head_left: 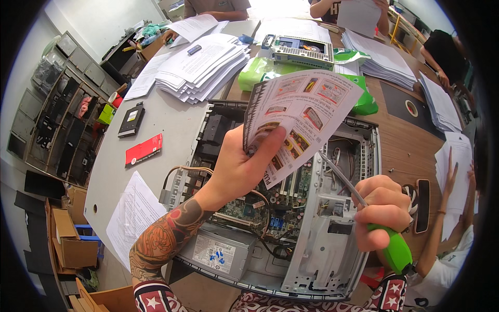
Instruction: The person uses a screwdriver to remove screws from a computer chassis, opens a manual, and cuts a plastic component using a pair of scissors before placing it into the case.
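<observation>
My left hand (244, 158) grips a printed leaflet (306, 106) with coloured pictures, thumb pressed on its face. The leaflet is held up over an opened desktop computer case (338, 249), hiding part of its inside. In my right hand (382, 210) is a screwdriver (393, 252) with a green handle; its metal shaft points up and left, its tip near the leaflet's lower right edge. Below the hands, the case shows a green circuit board (254, 208), cables and a silver power supply (221, 255) at the near left.
Paper stacks (200, 67) and a green plastic bag (254, 73) under a metal drive cage (304, 52) lie beyond the case. To the left are a black drive (131, 120) and a red card (144, 150); to the right, a phone (422, 205). Other people sit around the table.
</observation>
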Demonstrator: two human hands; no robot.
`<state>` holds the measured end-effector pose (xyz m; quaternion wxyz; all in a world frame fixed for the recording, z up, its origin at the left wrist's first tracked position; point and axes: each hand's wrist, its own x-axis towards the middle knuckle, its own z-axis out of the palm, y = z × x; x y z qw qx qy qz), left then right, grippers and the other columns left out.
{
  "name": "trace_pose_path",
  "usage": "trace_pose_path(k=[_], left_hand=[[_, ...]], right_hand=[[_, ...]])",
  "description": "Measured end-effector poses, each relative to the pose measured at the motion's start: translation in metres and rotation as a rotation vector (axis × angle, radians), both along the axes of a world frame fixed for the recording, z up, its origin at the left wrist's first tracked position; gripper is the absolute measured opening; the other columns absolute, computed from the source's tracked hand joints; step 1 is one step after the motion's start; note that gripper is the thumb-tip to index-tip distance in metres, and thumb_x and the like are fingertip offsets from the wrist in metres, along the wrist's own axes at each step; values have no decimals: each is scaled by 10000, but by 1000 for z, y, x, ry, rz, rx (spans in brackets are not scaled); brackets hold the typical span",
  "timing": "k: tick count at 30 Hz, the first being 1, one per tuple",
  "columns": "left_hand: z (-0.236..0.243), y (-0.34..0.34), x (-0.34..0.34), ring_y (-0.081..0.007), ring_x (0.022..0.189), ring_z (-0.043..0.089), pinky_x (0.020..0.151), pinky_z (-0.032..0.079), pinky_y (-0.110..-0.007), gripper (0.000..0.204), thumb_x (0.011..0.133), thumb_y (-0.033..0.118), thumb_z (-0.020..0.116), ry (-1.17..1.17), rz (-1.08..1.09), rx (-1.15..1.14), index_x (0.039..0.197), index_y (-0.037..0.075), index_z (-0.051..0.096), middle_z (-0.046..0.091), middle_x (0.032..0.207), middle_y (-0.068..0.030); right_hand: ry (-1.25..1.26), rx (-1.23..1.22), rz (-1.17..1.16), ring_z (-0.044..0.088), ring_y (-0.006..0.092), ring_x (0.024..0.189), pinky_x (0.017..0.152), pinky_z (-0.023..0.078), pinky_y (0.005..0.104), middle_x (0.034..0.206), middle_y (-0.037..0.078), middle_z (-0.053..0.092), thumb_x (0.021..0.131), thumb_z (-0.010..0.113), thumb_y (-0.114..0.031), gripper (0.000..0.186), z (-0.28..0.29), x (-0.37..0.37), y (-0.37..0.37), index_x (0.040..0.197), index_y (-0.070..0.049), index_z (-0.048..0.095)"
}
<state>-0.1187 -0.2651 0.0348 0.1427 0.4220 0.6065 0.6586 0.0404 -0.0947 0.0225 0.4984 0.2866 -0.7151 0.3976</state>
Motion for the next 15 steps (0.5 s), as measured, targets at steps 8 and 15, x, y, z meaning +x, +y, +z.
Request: trace_pose_path(k=[8,15], left_hand=[[0,-3,0,-54,805,599,669,486,-230,266,993,174,569,-4,8,-2,1120,-52,627,698,932,-58],[-2,-8,-1,-54,807,599,672,486,-232,268,993,176,570,0,13,-41,1121,-52,626,697,933,-60]], right_hand=[[23,-148,-14,447,158,444,397,402,283,555,13,447,911,609,-524,542,-8,-2,-5,750,-6,620],[48,-66,-57,435,136,435,389,387,266,543,10,444,1003,458,-487,532,-9,-6,-7,745,-30,544]])
